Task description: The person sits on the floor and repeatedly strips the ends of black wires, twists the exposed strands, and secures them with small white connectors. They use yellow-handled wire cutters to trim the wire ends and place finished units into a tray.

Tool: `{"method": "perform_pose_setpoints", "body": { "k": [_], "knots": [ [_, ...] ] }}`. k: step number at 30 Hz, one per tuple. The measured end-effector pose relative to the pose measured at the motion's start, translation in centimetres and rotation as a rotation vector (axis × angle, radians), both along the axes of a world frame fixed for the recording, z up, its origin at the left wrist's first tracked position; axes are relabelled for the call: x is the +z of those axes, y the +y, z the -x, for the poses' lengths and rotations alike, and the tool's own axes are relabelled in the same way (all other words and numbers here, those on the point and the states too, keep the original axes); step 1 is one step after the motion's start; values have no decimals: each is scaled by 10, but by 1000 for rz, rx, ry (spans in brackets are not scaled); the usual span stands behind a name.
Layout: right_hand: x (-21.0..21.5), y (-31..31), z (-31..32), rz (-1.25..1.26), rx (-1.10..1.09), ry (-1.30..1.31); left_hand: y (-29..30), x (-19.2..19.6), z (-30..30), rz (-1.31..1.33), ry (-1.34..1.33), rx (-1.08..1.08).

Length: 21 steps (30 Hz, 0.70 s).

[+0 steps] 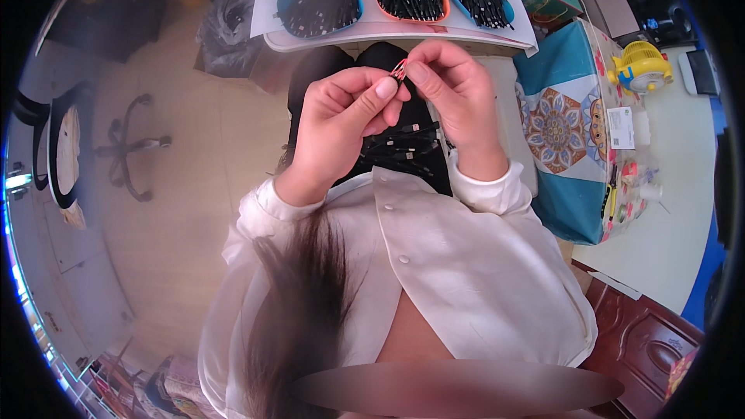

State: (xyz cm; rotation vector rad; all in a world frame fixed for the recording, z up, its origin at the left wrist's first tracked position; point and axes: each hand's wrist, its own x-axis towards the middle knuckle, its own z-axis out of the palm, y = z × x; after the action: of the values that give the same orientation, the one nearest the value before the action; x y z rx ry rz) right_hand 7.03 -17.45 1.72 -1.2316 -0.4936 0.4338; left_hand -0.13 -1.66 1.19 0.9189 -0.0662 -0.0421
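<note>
My left hand (341, 109) pinches a small bunch of thin wires (399, 70) with red and pale ends between thumb and forefinger. The thumb and forefinger of my right hand (459, 93) close on the tips of the same wires from the other side. Both hands are held above my lap, close together. Beneath them, several short black cables (407, 142) with metal plugs lie across my dark trousers. What else the left palm may hold is hidden by its fingers.
Ahead, a white table (353, 39) carries a blue tray (359, 12), an orange tray (444, 17) and another blue tray (507, 11), all heaped with black cables. A cloth-covered box (559, 120) stands right, near a yellow fan (642, 67). A chair base (124, 147) is left.
</note>
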Motion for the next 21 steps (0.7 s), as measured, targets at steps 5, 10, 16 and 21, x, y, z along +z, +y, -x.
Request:
{"method": "perform_pose_setpoints", "body": {
  "k": [5, 10, 16, 21],
  "knots": [
    [-2, 4, 4, -78, 30, 208, -1, -3, 2, -67, -8, 11],
    [5, -1, 5, -19, 19, 119, -1, -3, 3, -102, -26, -17],
    [2, -6, 5, 5, 82, 155, 1, -3, 6, -128, -5, -73],
    [2, -9, 4, 36, 118, 207, 3, -4, 9, -179, 57, -73]
  ]
}}
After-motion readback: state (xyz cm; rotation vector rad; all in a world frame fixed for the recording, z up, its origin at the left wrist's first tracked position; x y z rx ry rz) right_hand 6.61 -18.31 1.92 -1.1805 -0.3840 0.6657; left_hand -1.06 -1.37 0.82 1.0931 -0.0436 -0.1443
